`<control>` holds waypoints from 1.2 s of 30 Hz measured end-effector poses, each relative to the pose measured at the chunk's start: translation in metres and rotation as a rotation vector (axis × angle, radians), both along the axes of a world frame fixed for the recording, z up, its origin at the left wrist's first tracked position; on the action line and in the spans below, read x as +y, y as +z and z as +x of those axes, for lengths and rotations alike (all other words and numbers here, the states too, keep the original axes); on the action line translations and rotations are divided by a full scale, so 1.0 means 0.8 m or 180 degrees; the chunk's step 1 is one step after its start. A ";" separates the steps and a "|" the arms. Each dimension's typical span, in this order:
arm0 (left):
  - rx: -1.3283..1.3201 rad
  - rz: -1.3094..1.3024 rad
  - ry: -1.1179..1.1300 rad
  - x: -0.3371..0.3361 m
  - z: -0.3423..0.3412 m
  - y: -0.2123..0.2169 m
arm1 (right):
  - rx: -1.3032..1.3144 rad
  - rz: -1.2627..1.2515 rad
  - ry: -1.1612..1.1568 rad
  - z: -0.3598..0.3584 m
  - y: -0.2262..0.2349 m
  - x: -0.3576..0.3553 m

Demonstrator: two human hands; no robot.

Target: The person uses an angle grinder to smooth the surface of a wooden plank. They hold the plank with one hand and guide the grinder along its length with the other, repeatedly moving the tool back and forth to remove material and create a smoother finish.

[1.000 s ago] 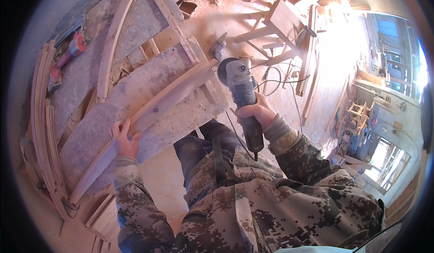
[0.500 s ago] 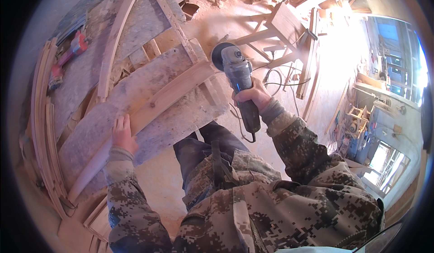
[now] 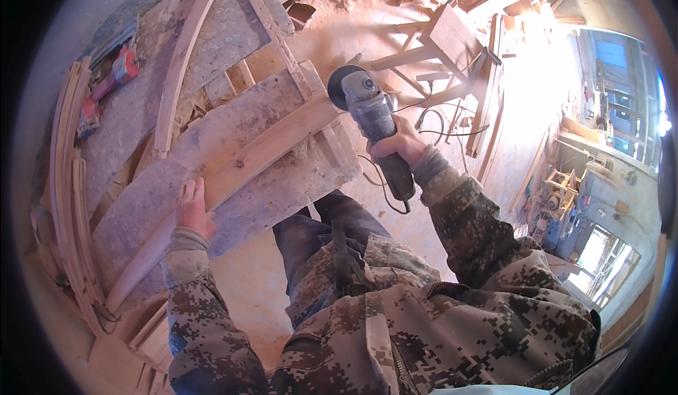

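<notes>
With your right hand (image 3: 401,143) clamped on the angle grinder (image 3: 371,116) and your left hand's (image 3: 194,210) fingers merely flat on the curved wooden strip (image 3: 233,176), the disc could snatch and kick it loose.

Red tool (image 3: 106,84), wooden stool frame (image 3: 441,49), sawdust floor (image 3: 353,21)

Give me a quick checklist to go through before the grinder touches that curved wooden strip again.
1. Left hand pressing down on the curved wooden strip: ok, palm lies flat on it.
2. Right hand has a firm grip on the grinder: ok, fingers wrap its body.
3. Disc off the wood: ok, it hangs just past the strip's far end.
4. Left hand away from the disc: ok, it sits at the strip's other end.
5. Cord free of the disc: ok, it loops behind the handle.
6. Disc spinning: cannot tell.
</notes>
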State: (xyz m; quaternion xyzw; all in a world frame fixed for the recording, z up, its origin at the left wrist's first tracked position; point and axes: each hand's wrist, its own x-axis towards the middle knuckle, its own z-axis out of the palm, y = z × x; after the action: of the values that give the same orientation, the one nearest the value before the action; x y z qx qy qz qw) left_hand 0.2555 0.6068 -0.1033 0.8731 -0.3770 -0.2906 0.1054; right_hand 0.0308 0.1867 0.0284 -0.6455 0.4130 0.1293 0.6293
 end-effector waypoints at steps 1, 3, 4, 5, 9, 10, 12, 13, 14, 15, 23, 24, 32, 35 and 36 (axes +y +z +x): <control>-0.0006 -0.0016 0.0016 0.001 0.000 0.001 | 0.0047 -0.0016 0.0087 0.006 0.001 -0.002; -0.0040 -0.0015 0.0015 0.003 -0.001 0.000 | 0.0101 -0.0073 0.0169 0.014 0.003 -0.007; -0.0040 -0.0020 0.0044 0.004 -0.002 0.000 | 0.0102 -0.0126 0.0166 0.015 0.006 -0.009; -0.0067 -0.0036 0.0038 0.004 -0.003 -0.001 | 0.0096 -0.0184 0.0176 0.015 0.008 -0.013; -0.0264 0.0036 0.0102 0.004 -0.013 -0.006 | -0.0048 -0.0110 -0.0235 -0.010 0.016 -0.018; -0.0288 0.0147 0.0143 0.003 -0.018 -0.008 | -0.0136 -0.0115 -0.0357 -0.020 0.016 -0.016; -0.0413 0.0119 0.0310 0.005 -0.032 -0.013 | -0.0185 0.0100 -0.0630 -0.043 0.015 -0.011; -0.0414 0.0114 0.0432 0.008 -0.040 -0.018 | -0.0242 0.0227 -0.0750 -0.054 0.014 -0.007; -0.0582 0.0075 0.0631 0.015 -0.050 -0.023 | -0.0206 0.0224 -0.0881 -0.065 0.012 -0.003; -0.0733 0.0006 0.0854 0.027 -0.061 -0.030 | -0.0282 0.0301 -0.0987 -0.078 0.012 0.002; 0.1242 -0.1125 0.6258 0.240 -0.025 -0.099 | -0.0430 0.0519 -0.1834 -0.172 0.022 0.062; 0.1666 -0.1252 0.6555 0.271 -0.013 -0.095 | -0.0468 0.0460 -0.1964 -0.185 0.029 0.075; 0.2621 -0.1582 0.6913 0.439 0.051 -0.015 | -0.0746 0.0686 -0.3164 -0.222 0.043 0.243; 0.2508 -0.1736 0.6729 0.459 0.024 -0.003 | -0.1062 0.0651 -0.3216 -0.241 0.041 0.305; 0.2213 -0.2096 0.6666 0.468 0.010 0.006 | -0.1144 0.0930 -0.2993 -0.244 0.035 0.325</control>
State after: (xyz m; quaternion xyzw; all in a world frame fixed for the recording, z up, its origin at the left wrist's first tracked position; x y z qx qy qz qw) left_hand 0.2636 0.9809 -0.0985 0.5610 0.5248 -0.1730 0.6163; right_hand -0.1640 0.4469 0.0565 -0.3079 0.5213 -0.2238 0.7638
